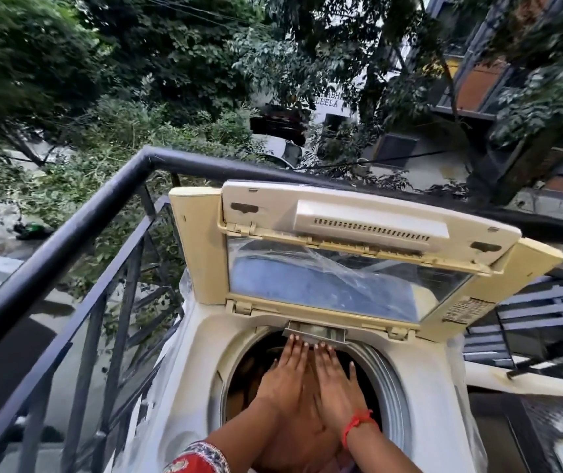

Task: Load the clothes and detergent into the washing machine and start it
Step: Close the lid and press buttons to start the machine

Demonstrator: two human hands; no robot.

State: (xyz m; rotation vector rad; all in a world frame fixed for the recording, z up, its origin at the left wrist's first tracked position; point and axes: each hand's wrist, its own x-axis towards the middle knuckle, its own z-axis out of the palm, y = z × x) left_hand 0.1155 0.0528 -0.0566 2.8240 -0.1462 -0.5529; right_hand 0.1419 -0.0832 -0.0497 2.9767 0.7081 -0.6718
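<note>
A cream top-loading washing machine (205, 339) stands on a balcony with its folding lid (348, 254) raised upright. My left hand (285, 373) and my right hand (336, 377) reach side by side over the round drum opening (379, 377), fingers stretched flat and apart. Their fingertips touch a small grey drawer (314, 334) at the back rim of the opening. Neither hand holds anything. A red thread is tied on my right wrist. The drum inside is dark; brownish cloth (242, 377) shows dimly to the left of my hands.
A black metal railing (78, 220) runs along the left and behind the machine. Clear plastic wrap (184, 285) hangs on the machine's sides. Stairs (539, 308) lie to the right. Trees, parked cars and buildings are far below and beyond.
</note>
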